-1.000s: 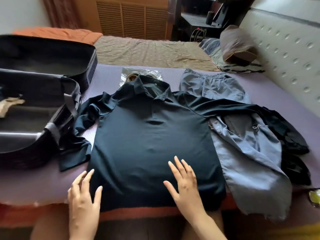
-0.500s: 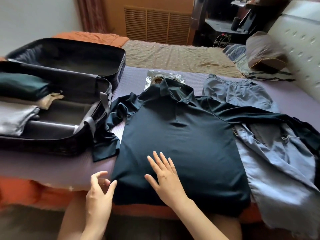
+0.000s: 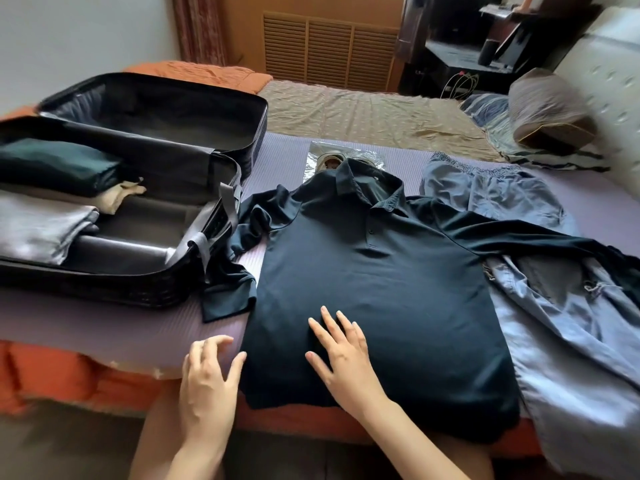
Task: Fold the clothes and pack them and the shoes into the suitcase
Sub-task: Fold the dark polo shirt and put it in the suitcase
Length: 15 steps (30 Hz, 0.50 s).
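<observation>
R grip (image 3: 341, 355) spread flat on polo shirt (image 3: 381, 289), L grip (image 3: 207, 372) loosely spread beside hem, shoes (image 3: 327, 163) half hidden behind collar (image 3: 351, 180)

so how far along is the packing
Done: dark and grey folded garments lie in the suitcase. In hand: the dark polo shirt lies flat, unfolded, right hand flat on it, left hand at its edge. Left: the blue clothes on the right and the bagged shoes behind its collar.

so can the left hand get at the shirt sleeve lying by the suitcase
Probably yes. The left hand sits at the near corner of the dark shirt, and the sleeve lies uncovered on the mat just beyond it, with nothing between them.
</observation>
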Tool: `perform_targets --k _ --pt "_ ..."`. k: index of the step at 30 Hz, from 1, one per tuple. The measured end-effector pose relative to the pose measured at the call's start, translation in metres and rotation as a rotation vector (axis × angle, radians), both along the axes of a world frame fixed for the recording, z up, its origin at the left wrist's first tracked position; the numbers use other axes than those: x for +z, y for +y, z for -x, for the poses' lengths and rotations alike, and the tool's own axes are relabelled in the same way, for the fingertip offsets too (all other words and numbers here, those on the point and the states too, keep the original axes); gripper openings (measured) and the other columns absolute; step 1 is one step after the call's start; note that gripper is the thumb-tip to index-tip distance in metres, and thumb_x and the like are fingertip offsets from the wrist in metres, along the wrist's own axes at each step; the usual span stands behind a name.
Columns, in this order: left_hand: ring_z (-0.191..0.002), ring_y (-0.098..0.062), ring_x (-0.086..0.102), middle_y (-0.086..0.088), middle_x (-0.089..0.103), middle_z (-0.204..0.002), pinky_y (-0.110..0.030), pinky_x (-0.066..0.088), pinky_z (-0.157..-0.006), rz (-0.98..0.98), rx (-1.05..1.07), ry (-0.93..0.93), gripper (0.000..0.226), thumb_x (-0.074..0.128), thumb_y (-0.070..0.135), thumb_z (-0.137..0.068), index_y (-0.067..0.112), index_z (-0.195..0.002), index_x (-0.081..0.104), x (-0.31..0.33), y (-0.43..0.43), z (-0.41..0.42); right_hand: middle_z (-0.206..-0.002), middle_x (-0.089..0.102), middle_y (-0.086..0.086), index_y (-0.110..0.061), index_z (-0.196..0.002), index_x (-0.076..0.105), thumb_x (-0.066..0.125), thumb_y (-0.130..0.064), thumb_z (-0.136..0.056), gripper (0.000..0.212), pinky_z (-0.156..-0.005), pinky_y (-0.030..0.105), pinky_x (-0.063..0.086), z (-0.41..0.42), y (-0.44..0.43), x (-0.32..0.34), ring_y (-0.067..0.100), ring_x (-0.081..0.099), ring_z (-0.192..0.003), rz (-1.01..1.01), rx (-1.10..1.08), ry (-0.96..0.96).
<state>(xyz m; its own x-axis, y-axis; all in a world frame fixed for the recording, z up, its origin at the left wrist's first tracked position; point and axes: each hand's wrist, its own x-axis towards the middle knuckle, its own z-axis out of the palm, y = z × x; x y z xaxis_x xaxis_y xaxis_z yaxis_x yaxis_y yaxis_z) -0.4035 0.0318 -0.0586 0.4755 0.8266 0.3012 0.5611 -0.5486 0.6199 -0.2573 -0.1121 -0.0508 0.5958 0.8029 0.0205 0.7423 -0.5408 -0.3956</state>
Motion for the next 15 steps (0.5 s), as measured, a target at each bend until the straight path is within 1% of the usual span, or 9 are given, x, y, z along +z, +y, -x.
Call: perform_targets --k 1,2,3,5,6,8,10,12,15 --pt "-0.090 -0.030 0.054 -0.008 0.057 -0.098 -0.040 0.044 -0.080 -0.043 -0.016 -0.017 0.034 0.079 0.007 -0.071 0.010 -0.102 0.063 0.000 0.005 -0.004 -0.160 0.007 -0.009 -0.031 -0.149 0.024 0.019 -0.058 -0.091 0.065 -0.114 0.024 -0.014 -0.001 0.005 0.003 0.014 -0.002 -0.147 -0.019 0.000 0.001" --pt "-0.095 -0.029 0.052 -0.010 0.058 -0.104 -0.037 0.041 -0.086 -0.080 -0.040 -0.025 0.037 0.078 0.004 -0.071 0.009 -0.105 0.064 0.001 0.011 -0.008 -0.159 0.012 -0.007 -0.030 -0.148 0.029 0.031 -0.051 -0.096 0.056 -0.114 0.023 -0.011 -0.001 0.013 0.007 0.014 0.004 -0.147 -0.049 0.002 0.004" --pt "-0.102 -0.029 0.050 -0.011 0.059 -0.111 -0.035 0.037 -0.093 -0.100 -0.069 -0.025 0.041 0.077 0.001 -0.071 0.007 -0.110 0.064 0.001 0.018 -0.014 -0.158 0.018 -0.005 -0.028 -0.146 0.034 0.042 -0.042 -0.098 0.051 -0.114 0.023 -0.006 -0.002 0.021 0.012 0.016 0.010 -0.146 -0.088 0.007 0.009" --pt "-0.115 -0.030 0.050 -0.013 0.060 -0.122 -0.035 0.035 -0.102 -0.106 -0.134 -0.002 0.046 0.074 -0.002 -0.074 0.005 -0.118 0.062 -0.001 0.036 -0.024 -0.155 0.029 -0.003 -0.026 -0.143 0.041 0.053 -0.030 -0.096 0.048 -0.115 0.024 0.006 -0.002 0.040 0.020 0.019 0.023 -0.142 -0.153 0.017 0.013" --pt "-0.117 -0.030 0.051 -0.013 0.060 -0.124 -0.036 0.036 -0.103 -0.103 -0.167 0.015 0.046 0.073 -0.003 -0.075 0.004 -0.120 0.062 -0.003 0.044 -0.028 -0.153 0.032 -0.002 -0.025 -0.142 0.044 0.055 -0.026 -0.095 0.047 -0.115 0.026 0.012 -0.002 0.050 0.024 0.020 0.028 -0.140 -0.172 0.024 0.022" --pt "-0.115 -0.032 0.056 -0.013 0.064 -0.119 -0.035 0.038 -0.100 -0.119 -0.214 0.046 0.043 0.073 -0.001 -0.076 0.003 -0.118 0.064 -0.006 0.058 -0.036 -0.151 0.036 -0.002 -0.025 -0.140 0.046 0.057 -0.020 -0.094 0.048 -0.114 0.028 0.019 -0.004 0.069 0.031 0.020 0.033 -0.136 -0.195 0.043 0.029" --pt "-0.108 -0.030 0.060 -0.010 0.068 -0.110 -0.033 0.039 -0.096 -0.132 -0.221 0.050 0.034 0.076 0.002 -0.075 0.005 -0.108 0.069 -0.006 0.068 -0.039 -0.150 0.037 -0.003 -0.027 -0.140 0.046 0.058 -0.017 -0.093 0.050 -0.112 0.029 0.022 -0.008 0.088 0.033 0.018 0.035 -0.134 -0.187 0.072 0.031" --pt "-0.102 -0.026 0.060 -0.007 0.069 -0.103 -0.030 0.040 -0.093 -0.133 -0.216 0.015 0.027 0.077 0.004 -0.073 0.007 -0.100 0.073 -0.005 0.072 -0.039 -0.147 0.040 -0.004 -0.028 -0.137 0.050 0.058 -0.016 -0.092 0.048 -0.109 0.028 0.025 -0.012 0.104 0.032 0.017 0.038 -0.130 -0.166 0.096 0.031" --pt "-0.098 -0.025 0.061 -0.005 0.069 -0.099 -0.027 0.039 -0.091 -0.123 -0.226 -0.034 0.023 0.077 0.001 -0.072 0.007 -0.094 0.074 -0.008 0.074 -0.039 -0.132 0.053 -0.003 -0.026 -0.127 0.060 0.060 -0.017 -0.091 0.038 -0.102 0.026 0.031 -0.019 0.121 0.026 0.018 0.044 -0.118 -0.145 0.129 0.034"
